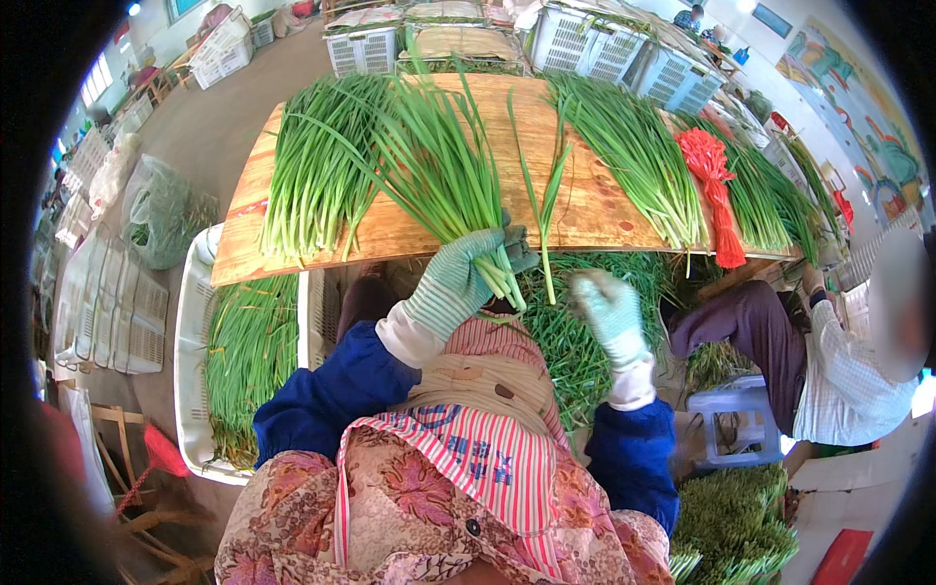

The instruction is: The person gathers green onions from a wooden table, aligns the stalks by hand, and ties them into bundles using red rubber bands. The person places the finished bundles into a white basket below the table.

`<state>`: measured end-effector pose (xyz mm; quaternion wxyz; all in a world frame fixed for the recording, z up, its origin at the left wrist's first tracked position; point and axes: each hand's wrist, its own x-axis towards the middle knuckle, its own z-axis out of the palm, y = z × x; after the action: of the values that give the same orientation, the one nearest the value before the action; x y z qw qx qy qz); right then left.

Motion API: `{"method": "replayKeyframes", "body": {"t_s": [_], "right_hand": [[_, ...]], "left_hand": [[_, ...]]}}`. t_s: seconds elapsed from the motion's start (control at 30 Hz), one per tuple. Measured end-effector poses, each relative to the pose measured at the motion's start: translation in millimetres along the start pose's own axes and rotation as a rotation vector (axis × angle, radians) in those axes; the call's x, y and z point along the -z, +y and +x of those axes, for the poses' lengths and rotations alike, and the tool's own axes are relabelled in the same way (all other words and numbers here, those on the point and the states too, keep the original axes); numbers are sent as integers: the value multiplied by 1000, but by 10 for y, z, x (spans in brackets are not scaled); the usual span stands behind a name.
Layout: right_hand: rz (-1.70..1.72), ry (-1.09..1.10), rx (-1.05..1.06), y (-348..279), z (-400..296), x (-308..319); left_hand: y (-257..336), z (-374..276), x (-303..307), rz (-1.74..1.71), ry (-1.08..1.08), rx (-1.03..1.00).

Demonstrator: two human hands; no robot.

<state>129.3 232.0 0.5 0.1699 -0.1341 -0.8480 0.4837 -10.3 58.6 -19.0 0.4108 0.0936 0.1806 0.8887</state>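
Note:
My left hand (457,274), in a green-striped knit glove, grips a bunch of garlic chives (446,175). Their pale stem ends stick out below my fingers and the leaves fan over the wooden tabletop (475,95). My right hand (607,307), gloved alike, is blurred with its fingers curled, to the right of the bunch and just off the table's near edge. Whether it pinches anything cannot be made out. Between the two hands a loose chive stalk (545,219) lies with its base past the edge. One pile of chives (322,175) rests at the left, another pile (636,161) at the right.
Red ties (713,190) hang in a bundle at the table's right. A white crate of chives (194,351) stands at lower left; loose greens (585,358) lie below the table. To the right a person (848,365) sits near a blue stool (735,417). Crates (585,44) stand behind.

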Motion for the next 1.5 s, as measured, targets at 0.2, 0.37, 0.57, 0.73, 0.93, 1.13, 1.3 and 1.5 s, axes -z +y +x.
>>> {"method": "replayKeyframes", "body": {"t_s": [0.2,0.37,0.57,0.73,0.93,1.13,1.3,1.5], "right_hand": [[355,-51,-108,-169,-12,-357],[-133,-97,268,-223,-137,-335],[448,-31,71,-18,-181,-155],[577,-483,-91,-2,-308,-365],[-88,-486,126,497,-428,10],[-672,225,344,215,-17,920],[-1492,426,22,227,950,1077],[33,477,19,308,814,1193]], "left_hand": [[-91,-62,106,167,152,39],[-215,-77,67,276,-51,100],[-226,-94,-206,83,14,153],[-280,5,-141,51,-64,90],[-118,67,-104,94,-129,52],[-27,131,-206,-29,-204,41],[-43,125,-168,12,-167,66],[-40,90,-96,63,-29,76]]}}
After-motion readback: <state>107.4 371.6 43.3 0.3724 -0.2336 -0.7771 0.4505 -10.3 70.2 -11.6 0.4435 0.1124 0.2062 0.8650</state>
